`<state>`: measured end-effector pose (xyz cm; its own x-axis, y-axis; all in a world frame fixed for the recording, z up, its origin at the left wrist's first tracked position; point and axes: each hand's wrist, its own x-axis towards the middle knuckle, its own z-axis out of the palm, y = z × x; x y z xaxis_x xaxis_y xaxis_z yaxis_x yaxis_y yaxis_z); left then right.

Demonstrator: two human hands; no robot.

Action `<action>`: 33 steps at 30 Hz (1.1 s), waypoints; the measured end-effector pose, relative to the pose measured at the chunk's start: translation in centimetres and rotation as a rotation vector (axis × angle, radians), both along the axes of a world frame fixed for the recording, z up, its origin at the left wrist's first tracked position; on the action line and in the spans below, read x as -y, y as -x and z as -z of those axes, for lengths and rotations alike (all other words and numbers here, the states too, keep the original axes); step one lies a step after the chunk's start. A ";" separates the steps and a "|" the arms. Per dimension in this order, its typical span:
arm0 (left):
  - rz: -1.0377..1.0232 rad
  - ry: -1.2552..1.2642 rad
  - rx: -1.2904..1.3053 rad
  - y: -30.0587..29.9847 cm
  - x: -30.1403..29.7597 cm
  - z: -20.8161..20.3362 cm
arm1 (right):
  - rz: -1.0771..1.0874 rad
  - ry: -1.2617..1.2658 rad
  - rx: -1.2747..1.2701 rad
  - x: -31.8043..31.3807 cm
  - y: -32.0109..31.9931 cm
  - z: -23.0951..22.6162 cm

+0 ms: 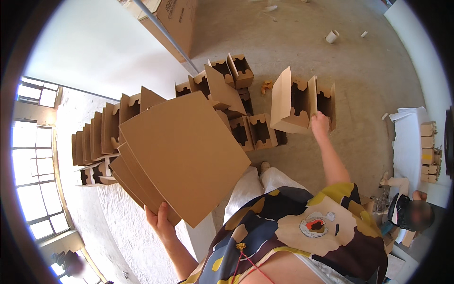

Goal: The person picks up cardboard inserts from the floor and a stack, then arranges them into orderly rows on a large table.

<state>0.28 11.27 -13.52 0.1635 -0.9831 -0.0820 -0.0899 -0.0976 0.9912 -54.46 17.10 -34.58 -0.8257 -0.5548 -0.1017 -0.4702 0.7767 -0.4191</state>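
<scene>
My left hand is closed on the lower corner of a few large brown cardboard panels, fanned one behind another. Whether these are loose sheets or the lids of boxes, I cannot tell. On the right, my arm reaches forward, and my right hand grips the near edge of an open cardboard box with its flap standing up. Pressed beside it is a second open box. Both have notched inner edges and dark insides. My right fingertips are partly hidden by the cardboard.
Open cardboard boxes stand grouped ahead, and a long row of boxes lines the left. A metal pole slants beside a large carton. A cardboard tube lies on the floor. Another person is at the right.
</scene>
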 end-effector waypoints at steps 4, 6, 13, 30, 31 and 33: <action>0.041 -0.078 0.068 2.0 1.7 0.5 | 0.010 -0.068 -0.052 2.0 2.5 4.3; 0.065 -0.063 0.147 3.2 2.0 0.7 | 0.050 -0.082 -0.039 3.5 4.1 6.3; 0.121 -0.102 0.410 10.9 2.3 1.7 | 0.026 -0.186 -0.002 11.0 9.1 14.7; -0.013 -0.701 0.262 27.6 -1.0 14.0 | -0.105 -0.181 0.015 24.9 24.3 36.1; 0.028 -0.679 0.288 27.7 -0.9 14.8 | -0.129 -0.124 -0.012 25.3 24.1 37.3; 0.083 -0.630 0.349 28.1 -0.9 16.3 | -0.124 -0.145 0.017 26.2 23.7 39.5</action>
<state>-27.77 12.17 -29.82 0.2105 -0.7764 -0.5941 -0.4223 -0.6203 0.6610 -78.14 -9.08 -74.06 -0.7495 -0.6308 -0.2010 -0.5600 0.7660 -0.3157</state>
